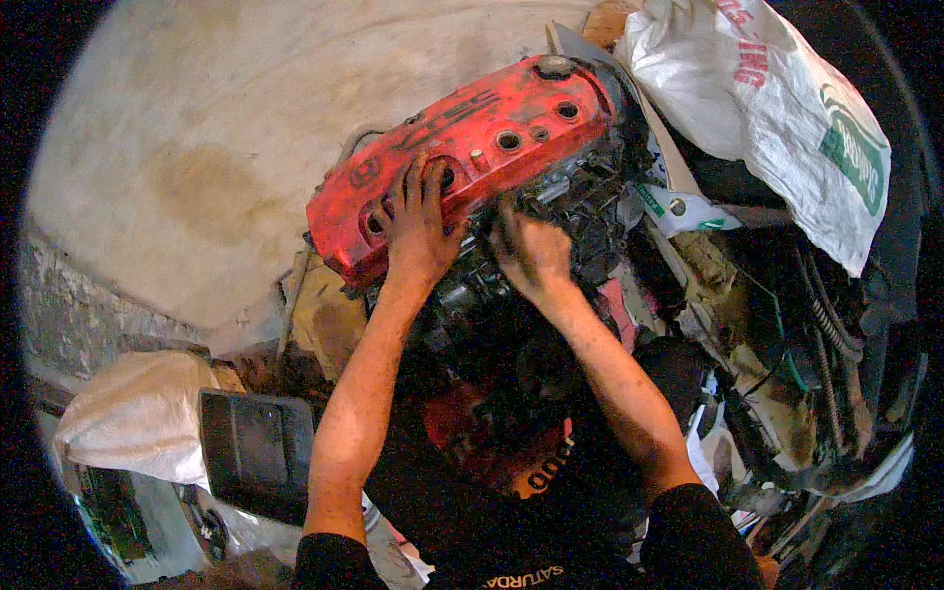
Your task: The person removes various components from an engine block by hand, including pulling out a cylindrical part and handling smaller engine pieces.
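Observation:
A worn red valve cover [462, 116] lies slantwise on top of a dark, greasy engine [590, 202]. Several round holes run along the cover, and a dark oil filler cap [555, 67] sits at its far right end. My left hand [418, 231] rests on the cover's near left part, its fingers spread around the holes there. Just right of it, my right hand [533, 251] is at the engine's near side, below the cover's edge. Its fingers are curled in and partly blurred; what they hold, if anything, is hidden.
A white woven sack [747, 108] drapes over things at the far right. Dark scrap parts and a ribbed hose [834, 310] clutter the right side. A pale covering [138, 403] and a dark rectangular panel [258, 454] stand at the near left. Beyond the engine spreads stained floor [226, 187].

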`<state>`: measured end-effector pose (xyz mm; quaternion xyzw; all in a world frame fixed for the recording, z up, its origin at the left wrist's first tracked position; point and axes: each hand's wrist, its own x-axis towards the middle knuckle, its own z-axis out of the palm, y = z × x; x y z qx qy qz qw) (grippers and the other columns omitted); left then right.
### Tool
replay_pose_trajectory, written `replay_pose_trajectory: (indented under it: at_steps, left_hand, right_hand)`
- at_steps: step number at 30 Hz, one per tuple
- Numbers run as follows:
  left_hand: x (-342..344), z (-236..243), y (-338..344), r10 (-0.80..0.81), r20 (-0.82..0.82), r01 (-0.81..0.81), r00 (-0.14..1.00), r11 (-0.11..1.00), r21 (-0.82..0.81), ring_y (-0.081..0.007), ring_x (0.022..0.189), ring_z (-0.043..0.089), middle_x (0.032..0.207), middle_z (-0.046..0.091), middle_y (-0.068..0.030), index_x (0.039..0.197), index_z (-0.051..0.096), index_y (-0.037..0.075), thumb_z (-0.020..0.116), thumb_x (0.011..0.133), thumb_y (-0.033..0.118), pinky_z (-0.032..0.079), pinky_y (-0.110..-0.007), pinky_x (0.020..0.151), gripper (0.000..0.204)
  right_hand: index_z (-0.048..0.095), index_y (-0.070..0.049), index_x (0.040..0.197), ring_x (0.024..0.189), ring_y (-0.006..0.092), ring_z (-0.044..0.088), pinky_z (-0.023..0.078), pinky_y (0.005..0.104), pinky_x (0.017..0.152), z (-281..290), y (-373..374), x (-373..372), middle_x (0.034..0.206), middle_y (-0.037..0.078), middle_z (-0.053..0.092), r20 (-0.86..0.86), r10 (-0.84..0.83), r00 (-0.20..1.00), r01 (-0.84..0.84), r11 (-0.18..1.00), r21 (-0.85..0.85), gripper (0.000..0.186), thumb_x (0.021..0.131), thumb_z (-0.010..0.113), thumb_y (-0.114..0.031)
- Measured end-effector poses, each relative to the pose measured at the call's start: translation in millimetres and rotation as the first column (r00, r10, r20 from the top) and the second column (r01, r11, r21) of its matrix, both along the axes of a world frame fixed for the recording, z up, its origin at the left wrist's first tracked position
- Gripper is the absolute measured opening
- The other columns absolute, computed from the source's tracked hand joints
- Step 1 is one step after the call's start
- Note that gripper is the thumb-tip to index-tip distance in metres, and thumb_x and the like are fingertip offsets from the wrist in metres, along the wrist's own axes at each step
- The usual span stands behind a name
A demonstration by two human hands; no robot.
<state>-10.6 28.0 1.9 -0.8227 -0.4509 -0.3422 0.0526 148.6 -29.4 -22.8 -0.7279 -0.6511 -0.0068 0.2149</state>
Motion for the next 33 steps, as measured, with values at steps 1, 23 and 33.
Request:
replay_pose_trajectory:
  at_steps: [1, 23, 33]
  left_hand:
    - [-0.2, -1.8, 0.9, -0.019, 0.007, 0.019, 1.000, 1.000, 0.000, -0.0309, 0.129, 0.027, 0.146, 0.022, -0.0079, 0.134, 0.033, 0.012, 0.071, 0.071, 0.031, 0.023, -0.059, 0.098, 0.076]
    - [-2.0, 6.3, -44.3, -0.119, -0.157, 0.115, 0.980, 0.993, -0.033, -0.0329, 0.138, 0.010, 0.149, 0.007, -0.0154, 0.144, 0.011, 0.008, 0.074, 0.066, 0.037, 0.008, -0.053, 0.109, 0.104]
    - [11.0, -13.7, -30.4, 0.028, -0.177, -0.024, 0.984, 0.999, 0.025, -0.0296, 0.139, 0.005, 0.150, 0.006, -0.0144, 0.143, 0.012, 0.005, 0.072, 0.065, 0.031, 0.002, -0.055, 0.108, 0.102]
  right_hand:
    - [0.063, -0.010, 0.082, 0.070, 0.0338, 0.063, 0.050, 0.0452, 0.061, -2.9, -2.0, 1.7, 0.074, 0.014, 0.065, 0.013, 0.045, 0.999, -0.045, 0.999, 0.005, 0.026, 0.068, 0.070, -0.031]
    - [0.061, -0.005, 0.106, 0.090, 0.0379, 0.061, 0.048, 0.0422, 0.080, 27.3, -35.3, 17.1, 0.097, 0.019, 0.065, -0.558, 0.073, 0.827, 0.038, 0.982, 0.184, 0.030, 0.086, 0.057, -0.026]
    - [0.042, 0.002, 0.116, 0.068, 0.0237, 0.058, 0.047, 0.0365, 0.062, -17.9, -22.8, -13.7, 0.082, 0.014, 0.060, -0.469, 0.224, 0.854, 0.024, 0.884, 0.466, 0.034, 0.089, 0.052, -0.017]
